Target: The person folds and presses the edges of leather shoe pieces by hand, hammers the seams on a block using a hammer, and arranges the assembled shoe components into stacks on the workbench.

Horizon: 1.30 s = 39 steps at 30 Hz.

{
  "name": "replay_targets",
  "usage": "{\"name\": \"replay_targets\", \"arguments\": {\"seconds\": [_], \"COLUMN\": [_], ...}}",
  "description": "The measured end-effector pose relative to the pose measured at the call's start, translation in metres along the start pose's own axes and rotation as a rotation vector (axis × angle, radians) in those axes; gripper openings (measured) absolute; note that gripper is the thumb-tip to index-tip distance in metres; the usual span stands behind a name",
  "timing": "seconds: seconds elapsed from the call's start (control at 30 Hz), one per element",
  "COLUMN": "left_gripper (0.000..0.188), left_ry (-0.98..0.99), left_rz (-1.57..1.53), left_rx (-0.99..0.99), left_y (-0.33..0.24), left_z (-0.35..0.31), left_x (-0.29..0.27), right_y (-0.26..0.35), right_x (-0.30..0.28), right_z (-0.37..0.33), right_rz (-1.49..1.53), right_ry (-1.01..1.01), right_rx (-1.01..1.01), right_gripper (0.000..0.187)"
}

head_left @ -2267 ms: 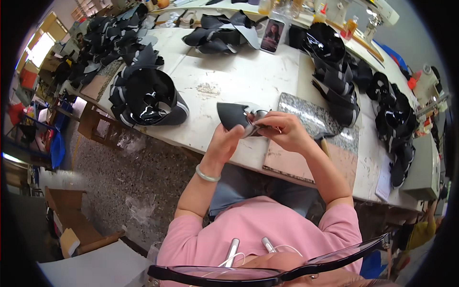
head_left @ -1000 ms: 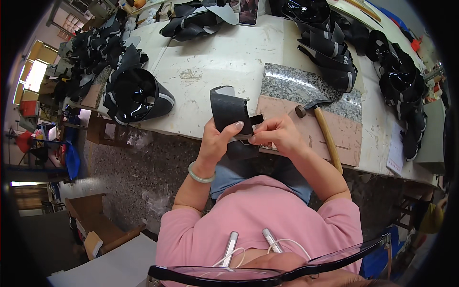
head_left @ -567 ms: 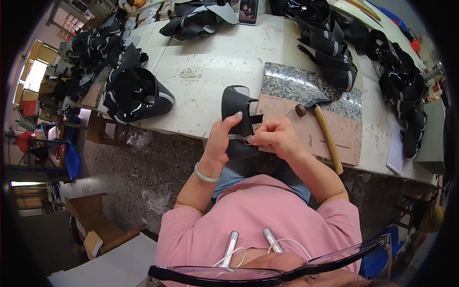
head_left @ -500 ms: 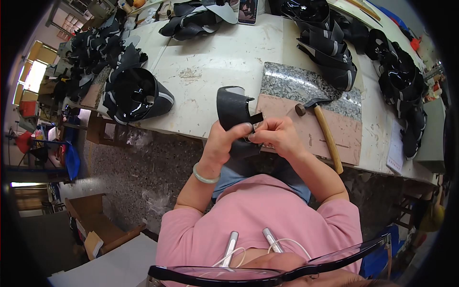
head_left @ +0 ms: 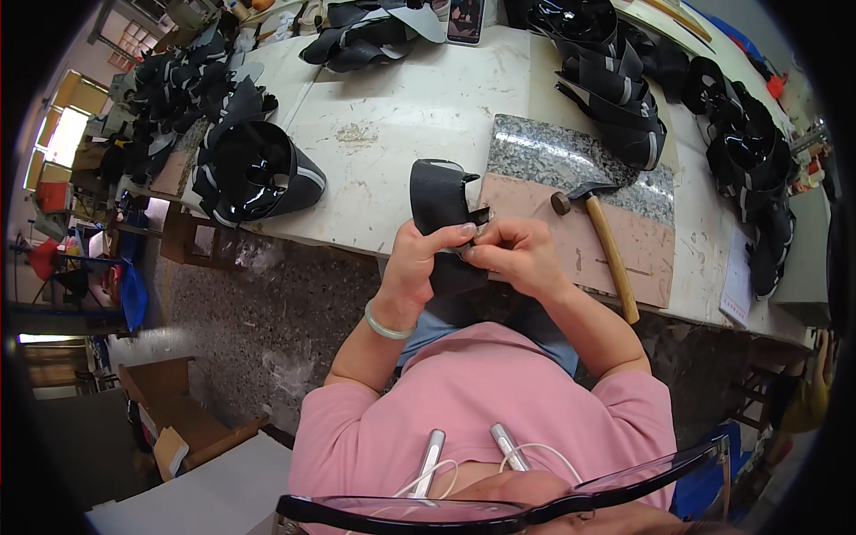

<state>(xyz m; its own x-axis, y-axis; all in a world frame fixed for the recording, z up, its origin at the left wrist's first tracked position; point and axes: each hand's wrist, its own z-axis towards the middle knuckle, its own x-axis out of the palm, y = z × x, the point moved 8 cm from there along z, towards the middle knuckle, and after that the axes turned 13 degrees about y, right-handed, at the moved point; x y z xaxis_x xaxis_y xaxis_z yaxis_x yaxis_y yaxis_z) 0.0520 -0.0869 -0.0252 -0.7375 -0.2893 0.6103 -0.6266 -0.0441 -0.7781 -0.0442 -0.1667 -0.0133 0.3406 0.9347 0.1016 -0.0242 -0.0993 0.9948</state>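
A curved black leather piece [head_left: 439,203], apparently a shoe upper, is held upright just off the table's front edge. My left hand [head_left: 417,264] is closed round its near side, thumb pressed along the edge. My right hand [head_left: 521,253] pinches the piece's right edge close to the left thumb, beside a small dark flap [head_left: 480,216]. What lies between the right fingertips is too small to make out. To the right of my hands, a hammer [head_left: 612,257] with a wooden handle rests untouched on a pinkish board [head_left: 580,242].
Behind the board lies a speckled stone slab [head_left: 544,141]. Nested black uppers [head_left: 303,183] stand at the table's left edge. More piles sit at the far middle [head_left: 370,40], far right [head_left: 615,98] and right edge [head_left: 753,169]. A phone [head_left: 465,21] stands at the back.
My hands and the black piece have shifted very slightly to the right, and the piece has turned a little. Both hands keep their hold; the hammer has not moved.
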Motion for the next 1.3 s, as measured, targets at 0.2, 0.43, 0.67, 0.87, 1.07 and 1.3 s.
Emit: {"name": "replay_targets", "arguments": {"seconds": [0.2,0.43,0.67,0.87,1.07,1.3], "left_gripper": [0.023,0.025,0.025,0.027,0.022,0.019], "left_ry": [0.043,-0.001,-0.075,-0.111,-0.132,-0.195], "left_rz": [0.319,0.708,0.81,0.931,0.735,0.412], "left_rx": [0.097,0.24,0.349,0.401,0.349,0.254], "left_y": [-0.016,-0.021,-0.03,-0.036,-0.036,-0.03], "left_z": [-0.007,-0.012,-0.016,-0.019,-0.021,-0.019], "left_x": [0.01,0.019,0.015,0.019,0.016,0.002], "right_y": [-0.002,0.001,-0.003,-0.009,-0.005,0.001], "right_x": [-0.019,-0.022,-0.016,-0.017,-0.011,-0.005], "right_z": [0.008,0.011,0.008,-0.001,-0.003,-0.006], "right_rz": [0.359,0.222,0.44,0.313,0.334,0.298], "right_ry": [-0.012,-0.09,0.097,0.1,0.121,0.097], "right_rx": [-0.005,-0.014,0.107,0.173,0.166,0.126], "right_gripper": [0.011,0.014,0.024,0.021,0.019,0.017]}}
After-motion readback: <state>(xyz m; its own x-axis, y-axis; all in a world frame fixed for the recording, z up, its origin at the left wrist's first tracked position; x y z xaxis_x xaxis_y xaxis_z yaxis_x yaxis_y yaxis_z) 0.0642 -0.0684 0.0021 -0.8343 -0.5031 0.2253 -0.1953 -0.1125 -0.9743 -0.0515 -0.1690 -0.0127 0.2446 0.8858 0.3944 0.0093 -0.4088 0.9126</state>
